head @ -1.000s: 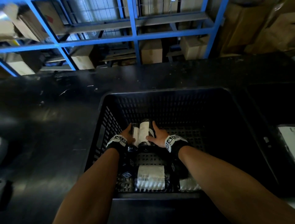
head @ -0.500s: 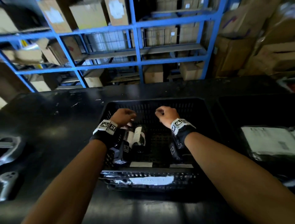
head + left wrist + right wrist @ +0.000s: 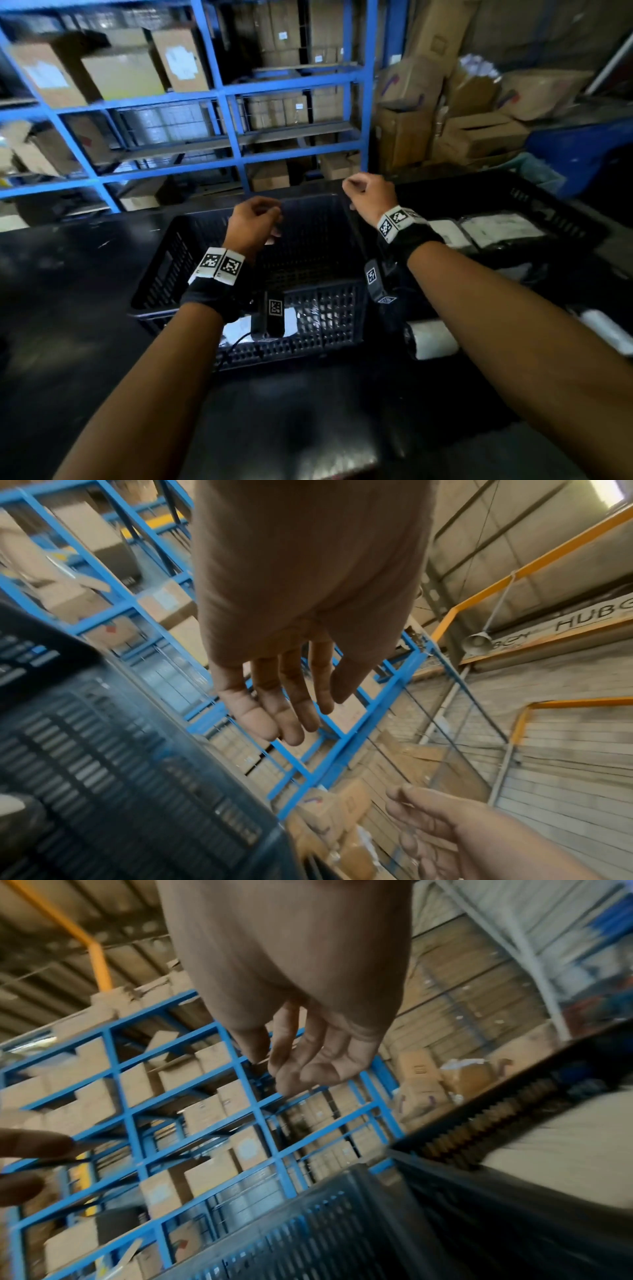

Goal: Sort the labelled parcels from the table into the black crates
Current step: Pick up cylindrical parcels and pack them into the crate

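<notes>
While both arms reached forward over the dark table (image 3: 75,308), the blue shelving (image 3: 233,137) with its cardboard boxes (image 3: 123,78) stood at the back on the left side. In front of it, near the middle of the table, sat a black crate (image 3: 171,270) with perforated walls, and through its front wall some pale labelled parcels (image 3: 239,329) were visible on the bottom. The left hand (image 3: 251,228) hung above this crate, apart from its rim, with the fingers (image 3: 270,718) loosely bent and relaxed, and it held nothing. The right hand (image 3: 371,198) hung a little higher, above the right edge of the same crate, and its fingers (image 3: 308,1069) were also loosely curled around no object. Both wrists wore black straps with black-and-white square markers. Just beside the crate, under the right forearm, a rolled parcel (image 3: 433,339) with a white label lay on the table. Further to the right stood a second black crate (image 3: 561,219), and flat pale parcels (image 3: 500,228) lay inside it. Behind that crate, more brown boxes (image 3: 479,137) were stacked, and the view was blurred there.
</notes>
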